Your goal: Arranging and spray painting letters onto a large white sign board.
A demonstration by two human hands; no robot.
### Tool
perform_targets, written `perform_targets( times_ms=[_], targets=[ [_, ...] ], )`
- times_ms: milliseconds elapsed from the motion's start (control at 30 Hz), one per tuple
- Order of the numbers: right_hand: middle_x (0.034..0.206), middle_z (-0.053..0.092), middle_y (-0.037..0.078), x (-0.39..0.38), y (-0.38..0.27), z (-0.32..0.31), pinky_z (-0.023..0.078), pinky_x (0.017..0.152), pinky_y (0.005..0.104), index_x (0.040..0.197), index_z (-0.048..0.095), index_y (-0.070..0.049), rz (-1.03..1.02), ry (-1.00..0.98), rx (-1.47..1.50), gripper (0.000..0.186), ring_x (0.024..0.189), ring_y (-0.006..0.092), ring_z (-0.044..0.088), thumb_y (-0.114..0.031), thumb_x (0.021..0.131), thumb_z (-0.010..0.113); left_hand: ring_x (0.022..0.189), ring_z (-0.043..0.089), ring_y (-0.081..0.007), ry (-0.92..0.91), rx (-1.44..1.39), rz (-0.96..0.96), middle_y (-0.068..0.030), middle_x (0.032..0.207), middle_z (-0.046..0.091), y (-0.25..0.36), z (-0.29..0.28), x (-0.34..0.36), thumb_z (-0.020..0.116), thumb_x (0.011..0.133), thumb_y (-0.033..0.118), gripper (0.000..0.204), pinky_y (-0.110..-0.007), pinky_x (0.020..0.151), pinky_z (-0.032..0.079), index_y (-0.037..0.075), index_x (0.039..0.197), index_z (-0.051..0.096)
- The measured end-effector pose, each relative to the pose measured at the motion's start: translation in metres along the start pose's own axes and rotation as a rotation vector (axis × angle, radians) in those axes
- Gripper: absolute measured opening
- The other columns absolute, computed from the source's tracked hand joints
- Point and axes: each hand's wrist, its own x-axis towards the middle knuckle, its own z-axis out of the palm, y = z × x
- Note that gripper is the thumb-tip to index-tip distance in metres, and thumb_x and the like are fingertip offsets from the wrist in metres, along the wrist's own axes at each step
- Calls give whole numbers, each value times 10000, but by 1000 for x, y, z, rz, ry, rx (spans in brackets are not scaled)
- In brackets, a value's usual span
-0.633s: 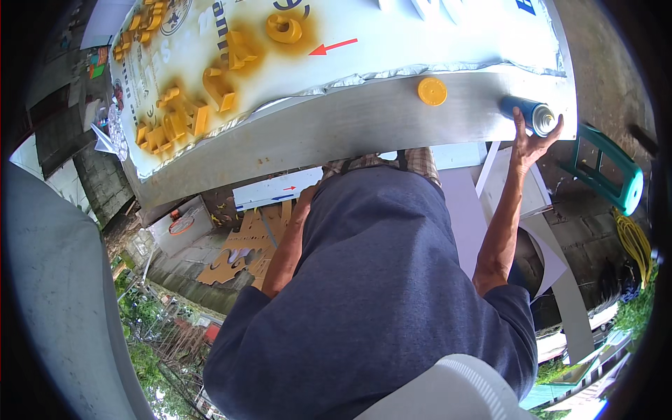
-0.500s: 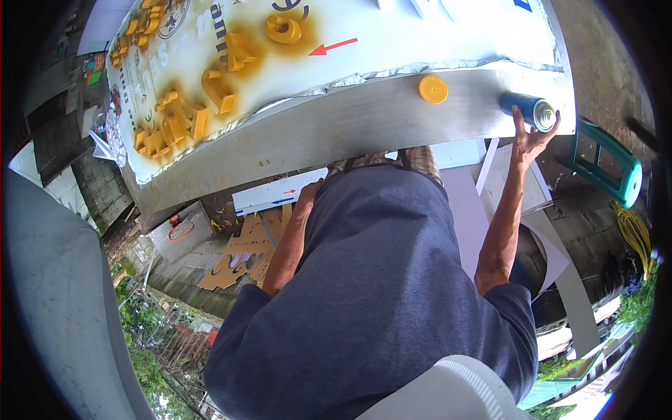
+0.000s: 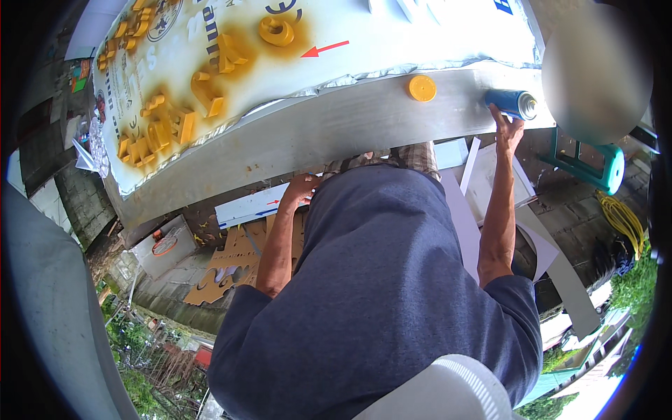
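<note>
A long grey metal surface (image 3: 329, 133) is seen bending across the upper view, and a white printed sheet (image 3: 392, 42) is spread over its far part. Yellow-sprayed raised letters (image 3: 203, 91) are laid on the sheet, with a yellow cap (image 3: 422, 88) just beside its edge. A blue spray can (image 3: 511, 103) is laid on its side near the surface's right end. The right hand (image 3: 507, 127) is touching the can, its grip loose and open. The left hand (image 3: 301, 189) is held below the surface edge; its grip cannot be told.
</note>
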Motion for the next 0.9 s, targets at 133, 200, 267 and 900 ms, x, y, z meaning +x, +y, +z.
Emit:
perform_targets(
  times_ms=[133, 200, 267, 900],
  targets=[
    [1070, 640, 175, 18, 8, -5, 505, 889, 365, 1143, 573, 47, -14, -61, -25, 607, 982, 262, 625, -317, 713, 800, 796, 663, -201, 77, 233, 161, -107, 850, 682, 39, 15, -19, 680, 784, 364, 428, -364, 706, 527, 19, 1037, 657],
    [1076, 633, 187, 28, 12, -9, 502, 899, 377, 1147, 568, 44, -71, -129, 8, 602, 1001, 270, 618, -303, 715, 803, 762, 666, -186, 176, 314, 284, -118, 842, 689, 65, 32, -27, 692, 780, 317, 407, -332, 672, 528, -1, 1032, 656],
    [1088, 624, 203, 39, 17, -15, 487, 921, 406, 1134, 566, 45, -129, -204, 25, 569, 1015, 290, 610, -270, 723, 801, 717, 657, -159, 317, 372, 402, -128, 864, 691, 98, 53, -33, 702, 781, 265, 402, -300, 615, 521, -31, 1046, 641],
    [1143, 575, 207, 212, 150, -111, 419, 908, 454, 1236, 525, -36, -297, -19, -554, 423, 1047, 373, 537, -346, 960, 446, 624, 644, -133, 657, -428, 419, -99, 835, 675, 190, 220, -30, 674, 818, 189, 355, -245, 490, 482, -18, 1097, 603]
  ],
)
